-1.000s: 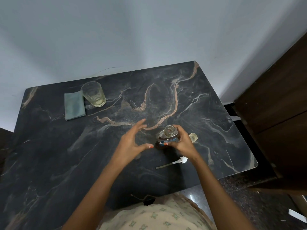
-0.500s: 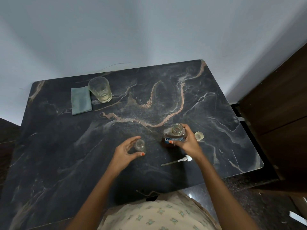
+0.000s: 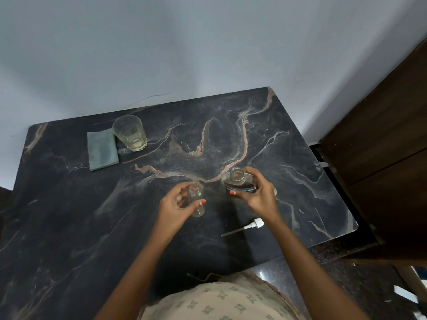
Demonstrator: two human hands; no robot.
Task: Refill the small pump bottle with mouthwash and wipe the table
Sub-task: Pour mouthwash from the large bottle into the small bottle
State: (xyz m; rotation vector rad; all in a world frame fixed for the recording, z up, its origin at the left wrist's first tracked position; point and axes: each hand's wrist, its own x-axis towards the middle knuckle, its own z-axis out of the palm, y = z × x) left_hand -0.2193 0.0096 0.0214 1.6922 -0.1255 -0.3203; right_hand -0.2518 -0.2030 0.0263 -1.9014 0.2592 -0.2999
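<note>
left hand (image 3: 175, 206) clamps small pump bottle (image 3: 196, 199) mid-body, just beside mouthwash bottle (image 3: 238, 181), which right hand (image 3: 258, 195) grips round its body. both look clear, rigid, probably light and slick: hold firm.

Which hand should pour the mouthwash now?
Right, most likely. The right hand grips the open mouthwash bottle, close beside the small bottle. The left hand holds that small bottle, mouth up, so it can steady it while the right tips.
</note>
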